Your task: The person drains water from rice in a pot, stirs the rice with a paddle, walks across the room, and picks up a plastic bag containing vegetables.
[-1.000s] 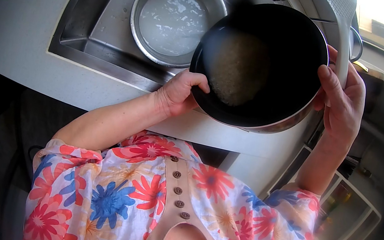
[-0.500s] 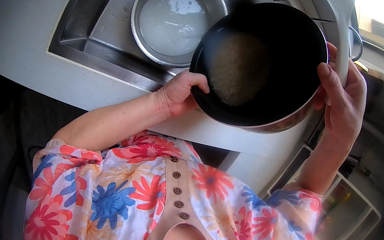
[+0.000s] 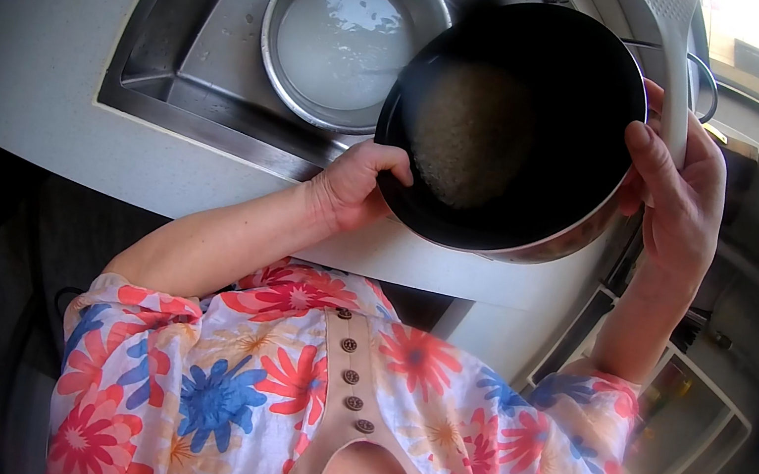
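Between my hands is a black-lined pot (image 3: 570, 118), tilted towards the left. Pale wet grains that look like rice (image 3: 467, 136) lie in its lower left part. My left hand (image 3: 360, 184) is closed on the pot's near left rim, thumb hooked inside. On the opposite side my right hand (image 3: 675, 181) grips the pot's right rim, its thumb against the edge and its fingers partly hidden behind. The pot's left edge overlaps a round metal bowl (image 3: 275, 49) of cloudy whitish water (image 3: 340, 50), which stands in the sink.
The steel sink (image 3: 204, 57) is set into a pale countertop (image 3: 34, 79). Close by my right hand is the white handle (image 3: 675, 61) of a perforated utensil. A white-framed rack or basket (image 3: 698, 431) stands low at the right.
The pot and both hands stay nearly still. Reflections on the cloudy water in the bowl have changed shape.
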Demonstrator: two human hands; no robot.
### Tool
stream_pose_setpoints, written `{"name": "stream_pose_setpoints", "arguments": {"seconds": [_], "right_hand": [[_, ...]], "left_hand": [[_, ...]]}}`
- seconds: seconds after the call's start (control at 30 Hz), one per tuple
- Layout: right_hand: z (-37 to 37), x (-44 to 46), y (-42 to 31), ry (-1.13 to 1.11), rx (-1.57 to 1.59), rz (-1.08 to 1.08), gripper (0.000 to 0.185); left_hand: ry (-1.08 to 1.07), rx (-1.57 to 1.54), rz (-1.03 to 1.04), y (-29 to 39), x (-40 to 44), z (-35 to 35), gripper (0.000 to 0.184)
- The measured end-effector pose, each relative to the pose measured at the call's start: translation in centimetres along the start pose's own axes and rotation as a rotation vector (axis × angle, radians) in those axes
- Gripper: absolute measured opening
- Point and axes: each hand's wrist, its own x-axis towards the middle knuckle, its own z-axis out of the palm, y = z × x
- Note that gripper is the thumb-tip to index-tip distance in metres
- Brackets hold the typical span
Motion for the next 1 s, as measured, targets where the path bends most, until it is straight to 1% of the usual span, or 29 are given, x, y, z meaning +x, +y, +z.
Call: {"name": "stream_pose_setpoints", "arguments": {"seconds": [0.67, 0.77, 1.0], "right_hand": [[0.05, -0.33, 0.0, 0.001, -0.039, 0.021, 0.049], [0.21, -0.28, -0.14, 0.01, -0.011, -0.002, 0.044], [0.69, 0.15, -0.36, 0.03, 0.002, -0.005, 0.043]], "left_hand": [[0.008, -0.025, -0.03, -0.46, 0.13, -0.13, 0.027], [0.015, -0.025, -0.015, -0.49, 0.19, -0.22, 0.026], [0.029, -0.003, -0.031, 0.48, 0.3, -0.38, 0.024]]}}
